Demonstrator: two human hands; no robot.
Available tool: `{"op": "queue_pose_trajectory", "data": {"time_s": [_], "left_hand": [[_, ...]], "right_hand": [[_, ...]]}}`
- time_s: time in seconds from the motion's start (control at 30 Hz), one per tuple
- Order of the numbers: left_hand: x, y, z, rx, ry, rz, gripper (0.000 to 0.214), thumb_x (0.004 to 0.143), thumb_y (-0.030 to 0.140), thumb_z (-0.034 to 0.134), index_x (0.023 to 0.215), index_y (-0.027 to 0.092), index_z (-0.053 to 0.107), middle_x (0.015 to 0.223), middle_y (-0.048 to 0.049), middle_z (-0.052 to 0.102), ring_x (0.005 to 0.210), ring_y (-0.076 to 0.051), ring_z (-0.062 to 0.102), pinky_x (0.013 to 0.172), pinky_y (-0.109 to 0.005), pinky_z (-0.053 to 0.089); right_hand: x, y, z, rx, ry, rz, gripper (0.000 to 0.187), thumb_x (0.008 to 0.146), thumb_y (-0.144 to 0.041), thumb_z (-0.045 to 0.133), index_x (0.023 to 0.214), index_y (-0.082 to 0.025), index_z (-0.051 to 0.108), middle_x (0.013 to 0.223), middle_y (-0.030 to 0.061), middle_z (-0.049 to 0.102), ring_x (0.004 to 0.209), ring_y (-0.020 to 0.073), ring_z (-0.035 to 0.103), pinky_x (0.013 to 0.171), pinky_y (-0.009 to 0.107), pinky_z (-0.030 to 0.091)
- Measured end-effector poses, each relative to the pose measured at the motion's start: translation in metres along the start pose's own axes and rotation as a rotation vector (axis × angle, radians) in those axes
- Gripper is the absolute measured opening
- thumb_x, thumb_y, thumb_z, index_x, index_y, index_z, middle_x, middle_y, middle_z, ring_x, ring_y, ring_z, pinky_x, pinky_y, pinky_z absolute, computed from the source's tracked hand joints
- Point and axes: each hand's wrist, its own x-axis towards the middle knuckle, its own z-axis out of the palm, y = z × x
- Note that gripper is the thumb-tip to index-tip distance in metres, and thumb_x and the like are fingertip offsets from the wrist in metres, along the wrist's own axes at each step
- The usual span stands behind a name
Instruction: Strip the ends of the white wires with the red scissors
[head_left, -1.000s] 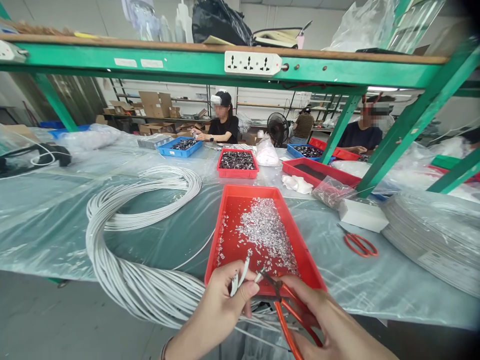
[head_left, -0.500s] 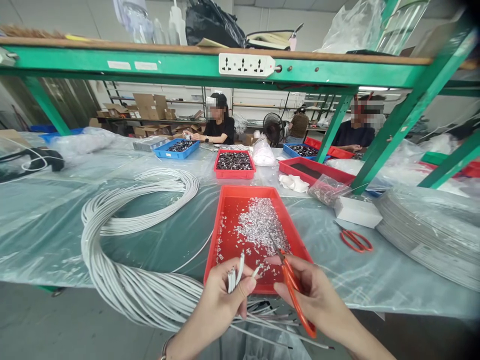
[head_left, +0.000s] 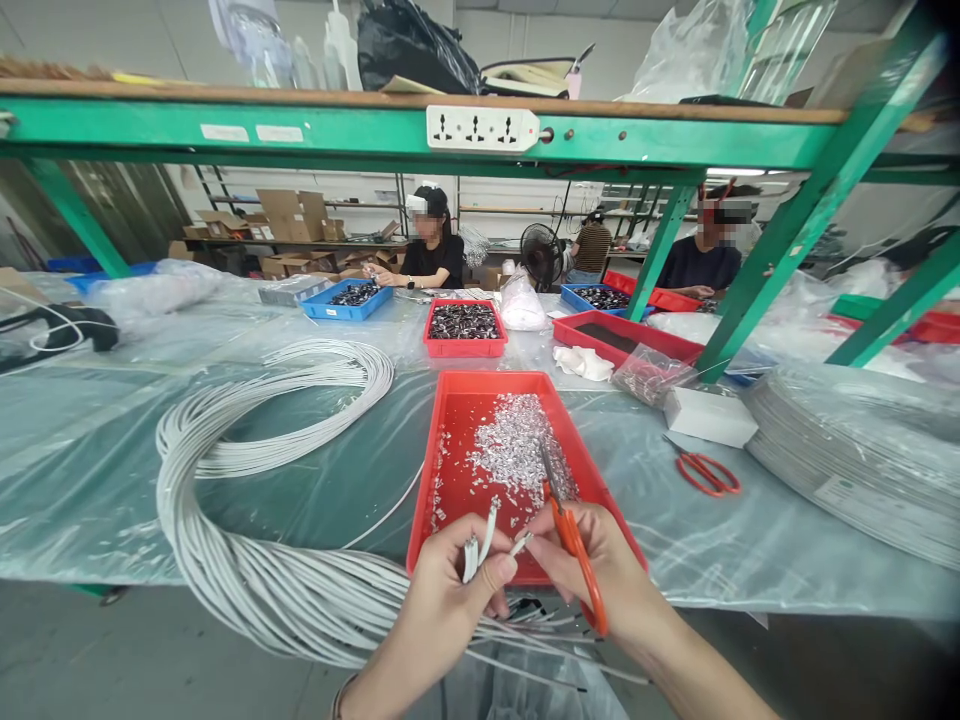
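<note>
My left hand (head_left: 454,590) is closed round several white cables (head_left: 489,528), whose cut ends poke up above the fingers. One cable end sticks out to the right between its thumb and forefinger. In my right hand (head_left: 600,565) lies a pair of scissors (head_left: 574,550) with orange handles, blades pointing up and away. The right thumb and fingertip meet at the tip of that protruding cable end. Beyond both hands stands a red tray (head_left: 429,470) with small silvery-white scraps (head_left: 517,440). A big coil of white cables (head_left: 247,575) runs from the left to beneath my left hand.
A second pair of scissors (head_left: 709,473) lies on the right, near a white box (head_left: 711,417) and a large wrapped coil (head_left: 862,460). A red bin (head_left: 466,347) of dark parts stands behind the tray. Green shelf posts (head_left: 810,210) rise at right. Co-workers sit across the table.
My right hand has moved left and its fingertips have closed in on the protruding cable end. The scissors have swung more upright. The view has shifted slightly.
</note>
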Motion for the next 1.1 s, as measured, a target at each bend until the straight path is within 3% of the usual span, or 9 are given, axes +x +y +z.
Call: {"op": "queue_pose_trajectory", "data": {"time_s": [0.13, 0.27, 0.4, 0.5, 0.57, 0.67, 0.87, 1.0, 1.1], "left_hand": [[0.003, 0.005, -0.005, -0.068, -0.127, -0.022, 0.038, 0.069, 0.049, 0.064, 0.065, 0.013, 0.054, 0.051, 0.0009, 0.055, 0.04, -0.01, 0.054, 0.041, -0.017, 0.04], [0.006, 0.007, -0.01, -0.076, -0.284, -0.07, 0.038, 0.071, 0.049, 0.062, 0.064, 0.012, 0.056, 0.049, -0.0005, 0.055, 0.038, -0.01, 0.053, 0.037, -0.017, 0.036], [0.009, 0.007, -0.01, -0.012, -0.213, -0.07, 0.038, 0.07, 0.051, 0.063, 0.07, 0.013, 0.057, 0.053, -0.0005, 0.057, 0.041, -0.011, 0.052, 0.04, -0.019, 0.038], [0.009, 0.013, -0.011, 0.164, -0.176, 0.119, 0.039, 0.077, 0.049, 0.054, 0.068, 0.013, 0.063, 0.066, -0.005, 0.059, 0.062, -0.015, 0.055, 0.06, -0.024, 0.042], [0.008, 0.02, -0.014, 0.228, -0.24, 0.187, 0.048, 0.084, 0.05, 0.042, 0.067, 0.012, 0.067, 0.064, -0.0045, 0.055, 0.063, -0.013, 0.05, 0.06, -0.023, 0.039], [0.006, 0.032, -0.017, 0.218, -0.315, 0.115, 0.054, 0.087, 0.05, 0.032, 0.079, 0.012, 0.069, 0.053, 0.0014, 0.042, 0.048, -0.009, 0.037, 0.049, -0.021, 0.031], [0.012, 0.037, -0.006, 0.19, -0.122, 0.108, 0.041, 0.078, 0.049, 0.052, 0.086, 0.012, 0.066, 0.048, 0.0034, 0.044, 0.041, -0.007, 0.038, 0.041, -0.018, 0.031], [0.015, 0.028, 0.001, 0.074, -0.006, 0.001, 0.04, 0.066, 0.051, 0.065, 0.075, 0.012, 0.06, 0.042, 0.004, 0.048, 0.033, -0.006, 0.038, 0.034, -0.015, 0.028], [0.013, 0.027, 0.002, 0.106, -0.008, 0.003, 0.031, 0.07, 0.044, 0.064, 0.074, 0.013, 0.06, 0.038, 0.0053, 0.047, 0.031, -0.004, 0.035, 0.033, -0.013, 0.026]], "right_hand": [[0.0, -0.004, -0.002, -0.059, -0.106, -0.027, 0.023, 0.067, -0.034, 0.069, 0.062, -0.013, 0.063, 0.041, -0.0076, 0.04, 0.035, 0.0045, 0.028, 0.035, 0.018, 0.02], [0.007, -0.001, -0.005, -0.156, -0.12, -0.083, 0.026, 0.073, -0.038, 0.063, 0.066, -0.014, 0.058, 0.049, -0.0064, 0.041, 0.042, 0.0061, 0.031, 0.041, 0.019, 0.027], [0.021, 0.002, -0.017, -0.393, -0.081, -0.153, 0.031, 0.078, -0.039, 0.055, 0.057, -0.016, 0.049, 0.05, -0.0067, 0.034, 0.045, 0.0079, 0.029, 0.043, 0.021, 0.029], [0.028, -0.001, -0.03, -0.506, -0.061, -0.183, 0.028, 0.075, -0.031, 0.059, 0.054, -0.017, 0.047, 0.05, -0.0055, 0.038, 0.049, 0.0101, 0.034, 0.048, 0.022, 0.034], [0.027, -0.004, -0.039, -0.551, -0.064, -0.194, 0.014, 0.075, -0.03, 0.058, 0.07, -0.017, 0.056, 0.059, -0.0024, 0.05, 0.055, 0.0131, 0.044, 0.053, 0.024, 0.04], [0.018, -0.009, -0.05, -0.531, -0.128, -0.2, 0.031, 0.08, -0.034, 0.053, 0.106, -0.017, 0.053, 0.081, 0.0043, 0.06, 0.072, 0.0181, 0.056, 0.065, 0.028, 0.048], [-0.017, -0.014, -0.064, -0.418, -0.295, -0.229, 0.049, 0.081, -0.027, 0.051, 0.126, -0.016, 0.036, 0.109, 0.0145, 0.055, 0.094, 0.0225, 0.057, 0.079, 0.034, 0.049], [-0.03, -0.023, -0.058, -0.69, -0.305, -0.194, 0.05, 0.072, -0.021, 0.056, 0.121, -0.018, 0.044, 0.085, 0.0078, 0.061, 0.077, 0.0224, 0.06, 0.067, 0.032, 0.052], [-0.031, -0.028, -0.052, -0.8, -0.331, -0.192, 0.039, 0.075, -0.025, 0.053, 0.113, -0.019, 0.05, 0.073, 0.0047, 0.059, 0.07, 0.0209, 0.059, 0.061, 0.03, 0.051]]}}
